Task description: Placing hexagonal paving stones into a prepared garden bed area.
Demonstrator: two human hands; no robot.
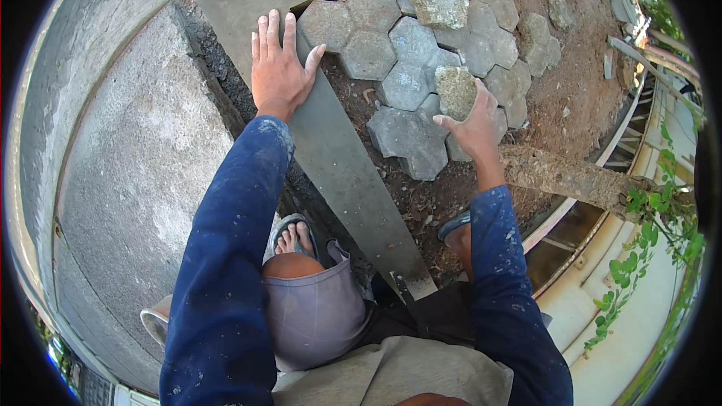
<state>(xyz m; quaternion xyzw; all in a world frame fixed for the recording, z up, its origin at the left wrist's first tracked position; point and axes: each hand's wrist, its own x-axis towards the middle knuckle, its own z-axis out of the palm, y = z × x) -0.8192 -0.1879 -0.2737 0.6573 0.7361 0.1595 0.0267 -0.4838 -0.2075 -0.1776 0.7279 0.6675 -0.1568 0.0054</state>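
My left hand [280, 75] lies flat with fingers spread on a long grey concrete edging [342, 158], near its inner corner. My right hand [477, 124] is at a rough, yellowish-grey stone-like block [456, 89] resting on grey hexagonal pavers [407, 87]. Its thumb and fingers are apart around the block's near and right sides; no firm grip shows. A similar rough block [441, 4] sits farther off on the pavers. Nearest to me, a joined grey paver piece [410, 137] lies beside the right hand.
Reddish-brown soil [579, 90] surrounds the pavers. A thick trunk [571, 173] crosses at the right, with green leafy vines [632, 263] beyond it. A broad concrete slab [143, 150] lies left of the edging. My feet straddle the edging.
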